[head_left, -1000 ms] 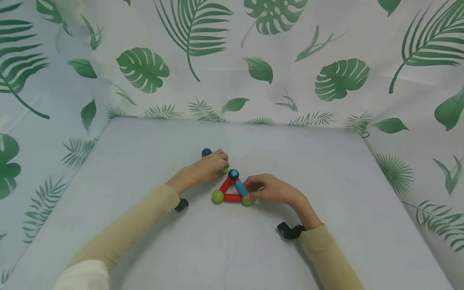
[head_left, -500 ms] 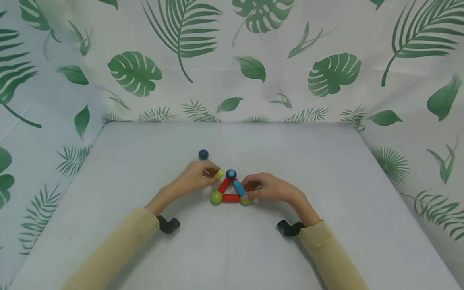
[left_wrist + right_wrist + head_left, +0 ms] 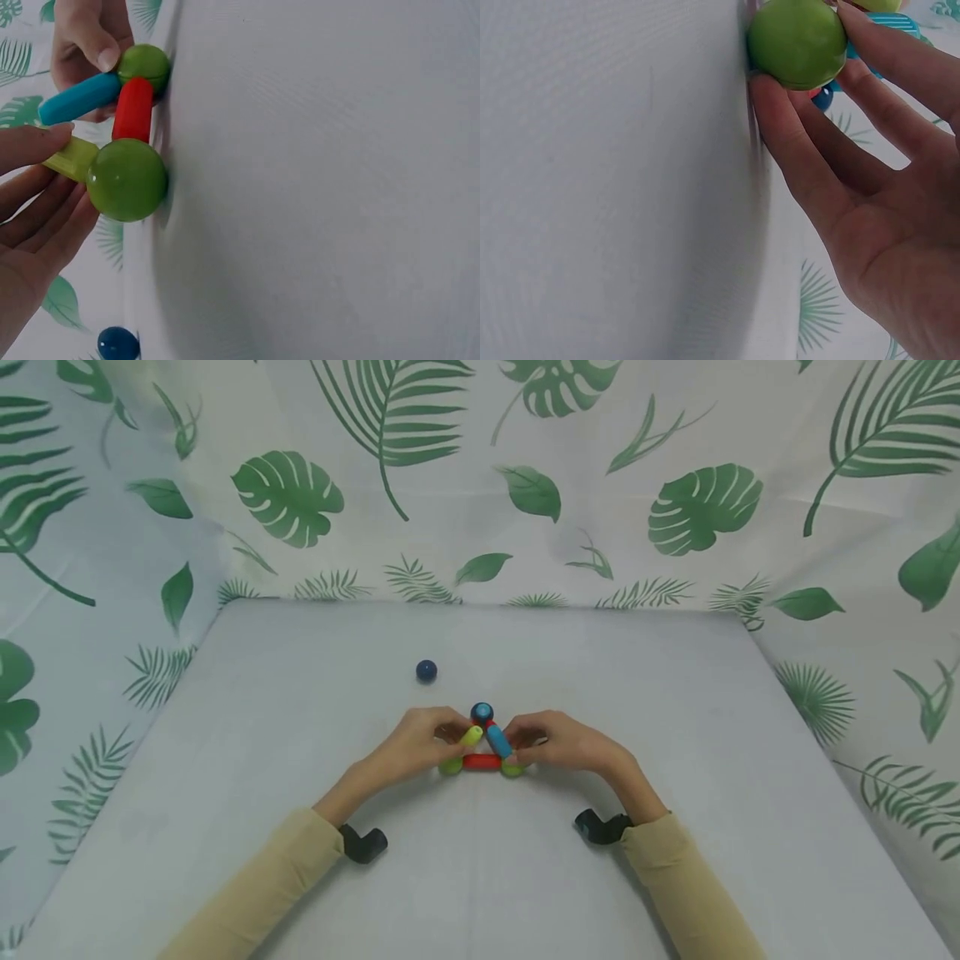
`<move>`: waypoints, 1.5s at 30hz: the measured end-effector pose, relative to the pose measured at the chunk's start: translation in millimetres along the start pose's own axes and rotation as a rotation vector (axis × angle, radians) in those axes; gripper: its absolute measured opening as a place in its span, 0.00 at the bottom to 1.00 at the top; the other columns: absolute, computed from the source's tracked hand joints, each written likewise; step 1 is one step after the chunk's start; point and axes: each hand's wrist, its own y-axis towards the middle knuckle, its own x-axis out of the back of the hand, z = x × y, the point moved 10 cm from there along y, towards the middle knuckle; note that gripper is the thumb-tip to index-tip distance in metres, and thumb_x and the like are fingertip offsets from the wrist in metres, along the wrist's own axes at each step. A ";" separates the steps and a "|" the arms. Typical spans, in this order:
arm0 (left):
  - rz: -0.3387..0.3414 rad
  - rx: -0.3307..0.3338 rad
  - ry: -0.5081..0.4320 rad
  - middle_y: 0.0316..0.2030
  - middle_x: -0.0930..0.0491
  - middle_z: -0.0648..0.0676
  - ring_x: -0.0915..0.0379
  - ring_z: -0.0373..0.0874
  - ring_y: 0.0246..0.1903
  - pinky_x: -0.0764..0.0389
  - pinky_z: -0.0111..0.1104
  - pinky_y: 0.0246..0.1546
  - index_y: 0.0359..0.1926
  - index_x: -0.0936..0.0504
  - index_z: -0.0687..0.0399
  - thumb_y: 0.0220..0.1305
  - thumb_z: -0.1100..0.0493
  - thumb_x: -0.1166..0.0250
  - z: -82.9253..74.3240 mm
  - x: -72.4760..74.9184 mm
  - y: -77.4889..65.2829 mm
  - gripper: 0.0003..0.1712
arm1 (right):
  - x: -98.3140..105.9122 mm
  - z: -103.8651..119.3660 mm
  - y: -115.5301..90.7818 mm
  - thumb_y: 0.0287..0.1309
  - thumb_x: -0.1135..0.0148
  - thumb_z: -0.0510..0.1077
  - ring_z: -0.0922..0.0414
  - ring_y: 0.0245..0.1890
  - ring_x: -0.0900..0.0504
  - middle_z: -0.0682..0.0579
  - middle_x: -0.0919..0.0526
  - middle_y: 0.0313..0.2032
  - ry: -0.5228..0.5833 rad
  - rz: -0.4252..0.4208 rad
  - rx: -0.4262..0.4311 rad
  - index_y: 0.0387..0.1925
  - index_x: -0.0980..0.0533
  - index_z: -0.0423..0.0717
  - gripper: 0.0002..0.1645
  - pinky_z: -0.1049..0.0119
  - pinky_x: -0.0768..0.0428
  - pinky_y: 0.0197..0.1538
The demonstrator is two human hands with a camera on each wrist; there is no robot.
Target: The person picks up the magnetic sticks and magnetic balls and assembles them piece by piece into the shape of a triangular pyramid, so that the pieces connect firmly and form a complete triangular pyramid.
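Note:
On the white table stands a triangle of toy rods and balls. My left hand [image 3: 408,743] pinches a yellow-green rod [image 3: 471,737], whose lower end meets the left green ball [image 3: 127,180] in the left wrist view. My right hand [image 3: 566,743] holds the right green ball [image 3: 799,45] between thumb and fingers. From that ball a blue rod [image 3: 498,741] slants upward. A red rod [image 3: 482,762] links the two green balls along the front. Behind them is a dark blue ball [image 3: 482,712] at the far corner; the red rod on the left side is mostly hidden.
A loose dark blue ball [image 3: 426,671] lies on the table [image 3: 480,877], behind my left hand. Leaf-printed cloth [image 3: 585,543] rises at the back and sides. Black wrist-worn devices [image 3: 363,845] hang beneath both wrists.
My left hand has picked up the yellow-green rod from beside the far corner and brought it toward me onto the left green ball. The right hand keeps its hold.

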 end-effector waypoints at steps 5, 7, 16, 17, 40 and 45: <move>-0.035 0.022 -0.009 0.46 0.12 0.52 0.16 0.44 0.46 0.16 0.36 0.53 0.52 0.14 0.59 0.64 0.63 0.28 3.0 5.7 -3.7 0.16 | 0.7 1.6 2.8 0.63 0.29 0.50 0.56 0.49 0.17 0.57 0.13 0.46 0.003 0.008 -0.001 0.49 0.16 0.55 0.13 0.54 0.19 0.58; -0.044 0.023 -0.017 0.47 0.13 0.53 0.16 0.45 0.47 0.16 0.36 0.53 0.53 0.15 0.59 0.64 0.63 0.28 3.9 6.4 -3.5 0.16 | 1.6 0.5 3.1 0.63 0.29 0.50 0.56 0.48 0.17 0.58 0.13 0.45 0.006 0.000 -0.009 0.48 0.16 0.56 0.13 0.55 0.20 0.58; -0.067 0.021 -0.028 0.48 0.13 0.55 0.17 0.46 0.46 0.16 0.34 0.52 0.54 0.15 0.61 0.63 0.64 0.28 7.9 3.2 -2.1 0.18 | 0.9 -3.3 3.7 0.63 0.29 0.51 0.55 0.48 0.18 0.56 0.13 0.45 0.043 -0.003 0.001 0.49 0.16 0.55 0.13 0.55 0.21 0.57; -0.063 0.018 -0.028 0.48 0.13 0.55 0.17 0.46 0.46 0.16 0.34 0.52 0.54 0.15 0.61 0.63 0.64 0.28 7.6 2.3 -1.8 0.18 | 1.2 -3.8 3.3 0.63 0.29 0.51 0.55 0.48 0.18 0.57 0.13 0.45 0.042 -0.005 -0.001 0.49 0.16 0.55 0.14 0.56 0.21 0.57; -0.087 0.019 0.056 0.47 0.13 0.55 0.18 0.45 0.44 0.15 0.37 0.50 0.54 0.15 0.61 0.67 0.59 0.30 17.5 48.3 9.8 0.17 | 0.6 -5.1 3.9 0.64 0.30 0.49 0.53 0.47 0.19 0.52 0.14 0.45 0.057 0.003 0.010 0.51 0.17 0.49 0.16 0.56 0.21 0.55; -0.232 0.058 0.118 0.47 0.15 0.56 0.19 0.49 0.46 0.15 0.39 0.50 0.52 0.15 0.62 0.67 0.63 0.30 29.9 77.0 21.1 0.14 | 0.9 -3.9 3.8 0.64 0.30 0.49 0.54 0.47 0.19 0.53 0.14 0.45 0.049 0.006 0.013 0.50 0.17 0.50 0.15 0.56 0.21 0.56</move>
